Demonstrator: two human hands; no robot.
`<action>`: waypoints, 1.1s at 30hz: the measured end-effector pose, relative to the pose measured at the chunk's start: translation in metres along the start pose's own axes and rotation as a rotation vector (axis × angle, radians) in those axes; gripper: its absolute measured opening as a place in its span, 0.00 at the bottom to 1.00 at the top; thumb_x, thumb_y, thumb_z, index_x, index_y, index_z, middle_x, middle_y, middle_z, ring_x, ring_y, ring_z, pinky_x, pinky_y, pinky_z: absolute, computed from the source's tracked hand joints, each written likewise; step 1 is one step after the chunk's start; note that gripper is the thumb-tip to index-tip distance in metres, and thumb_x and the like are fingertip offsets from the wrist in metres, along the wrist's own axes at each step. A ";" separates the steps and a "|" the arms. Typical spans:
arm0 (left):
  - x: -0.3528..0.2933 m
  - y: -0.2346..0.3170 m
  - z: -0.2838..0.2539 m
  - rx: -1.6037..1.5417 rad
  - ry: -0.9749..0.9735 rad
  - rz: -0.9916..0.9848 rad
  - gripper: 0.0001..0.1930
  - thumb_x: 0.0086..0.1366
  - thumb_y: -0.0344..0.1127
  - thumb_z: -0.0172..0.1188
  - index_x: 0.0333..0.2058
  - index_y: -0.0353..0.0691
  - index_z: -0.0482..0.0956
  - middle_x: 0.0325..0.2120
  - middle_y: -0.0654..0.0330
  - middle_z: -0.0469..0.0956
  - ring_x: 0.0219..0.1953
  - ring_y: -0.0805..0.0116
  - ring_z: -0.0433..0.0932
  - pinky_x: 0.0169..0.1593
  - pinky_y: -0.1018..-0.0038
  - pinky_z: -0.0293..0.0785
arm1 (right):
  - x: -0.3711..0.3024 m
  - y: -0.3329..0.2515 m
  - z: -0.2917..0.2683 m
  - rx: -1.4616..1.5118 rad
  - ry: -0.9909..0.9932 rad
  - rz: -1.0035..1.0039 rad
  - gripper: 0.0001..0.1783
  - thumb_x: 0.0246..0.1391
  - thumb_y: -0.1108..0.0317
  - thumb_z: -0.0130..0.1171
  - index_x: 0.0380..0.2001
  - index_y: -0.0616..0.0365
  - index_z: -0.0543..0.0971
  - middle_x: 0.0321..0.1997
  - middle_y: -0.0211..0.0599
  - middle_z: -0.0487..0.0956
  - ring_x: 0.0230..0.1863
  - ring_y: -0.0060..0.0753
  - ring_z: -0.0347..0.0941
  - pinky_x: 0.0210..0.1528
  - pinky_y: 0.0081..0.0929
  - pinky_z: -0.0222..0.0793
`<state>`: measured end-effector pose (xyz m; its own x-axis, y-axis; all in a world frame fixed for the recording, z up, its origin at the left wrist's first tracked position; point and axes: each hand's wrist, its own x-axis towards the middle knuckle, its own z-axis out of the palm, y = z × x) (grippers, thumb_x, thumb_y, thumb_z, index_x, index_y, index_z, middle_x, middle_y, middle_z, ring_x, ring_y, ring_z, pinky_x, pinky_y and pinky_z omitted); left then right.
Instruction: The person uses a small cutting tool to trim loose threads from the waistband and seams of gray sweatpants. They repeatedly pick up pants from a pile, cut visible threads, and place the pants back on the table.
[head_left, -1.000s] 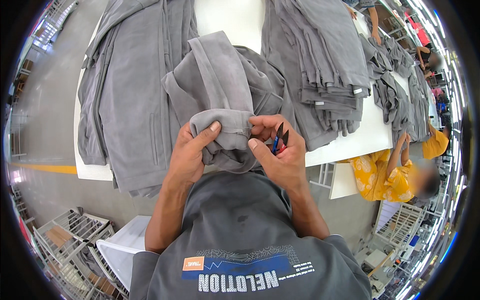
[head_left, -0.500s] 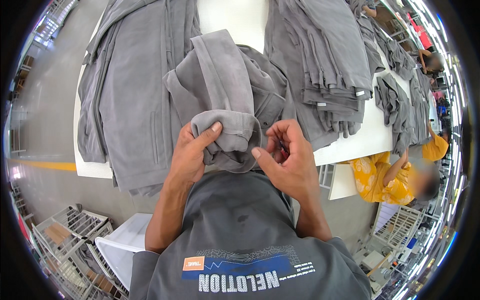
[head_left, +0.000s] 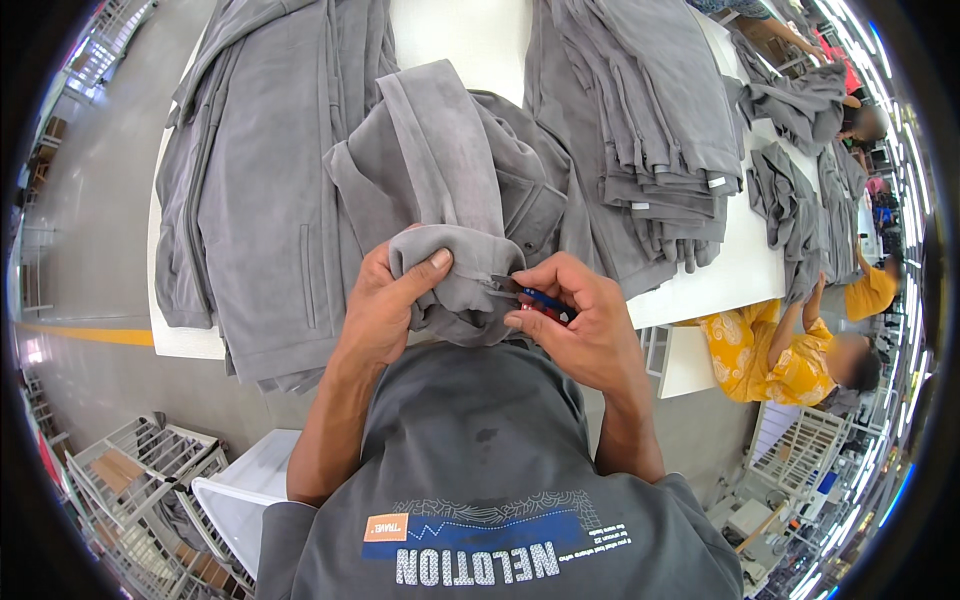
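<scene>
My left hand grips the turned-back end of a sleeve on a grey garment, thumb on top and fingers underneath. The garment lies bunched on the table edge against me. In my right hand is a small pair of thread snips with blue and red on the handles, pinched between thumb and fingers. The snips' dark blades point left and lie at the seam of the sleeve end. Whether they touch a thread is too small to tell.
Grey garments are spread on the left of the white table. A folded grey stack lies on the right. A person in a yellow patterned top stands at the right. A white rack and bin are at lower left.
My right hand has turned and brought the snips from inside the curled fingers to the sleeve's seam. My left hand keeps its grip, with the sleeve end shifted slightly.
</scene>
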<state>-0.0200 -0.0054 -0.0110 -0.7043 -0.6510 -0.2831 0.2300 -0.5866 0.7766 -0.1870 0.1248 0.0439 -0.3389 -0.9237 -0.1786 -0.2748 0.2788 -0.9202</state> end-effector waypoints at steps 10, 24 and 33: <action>-0.002 0.000 0.001 0.061 -0.032 0.014 0.08 0.67 0.33 0.60 0.42 0.36 0.79 0.35 0.66 0.80 0.38 0.79 0.76 0.46 0.78 0.73 | 0.002 -0.001 0.000 -0.033 0.010 -0.035 0.17 0.46 0.72 0.75 0.37 0.63 0.78 0.29 0.27 0.79 0.33 0.14 0.73 0.37 0.17 0.69; 0.000 -0.001 0.000 0.050 -0.016 -0.004 0.08 0.67 0.33 0.62 0.41 0.37 0.80 0.34 0.68 0.79 0.38 0.80 0.76 0.45 0.78 0.72 | 0.004 0.006 0.005 -0.034 0.044 -0.079 0.14 0.46 0.75 0.74 0.36 0.63 0.80 0.27 0.25 0.77 0.29 0.12 0.66 0.32 0.15 0.64; 0.000 -0.002 -0.002 0.043 -0.012 -0.004 0.08 0.67 0.33 0.61 0.42 0.37 0.80 0.35 0.67 0.80 0.39 0.79 0.76 0.46 0.78 0.72 | 0.005 0.006 0.005 -0.031 0.047 -0.072 0.14 0.46 0.75 0.73 0.36 0.64 0.80 0.27 0.25 0.77 0.28 0.12 0.66 0.32 0.15 0.64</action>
<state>-0.0191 -0.0048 -0.0137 -0.7135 -0.6424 -0.2799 0.1979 -0.5679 0.7990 -0.1857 0.1206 0.0359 -0.3591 -0.9284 -0.0951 -0.3272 0.2207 -0.9188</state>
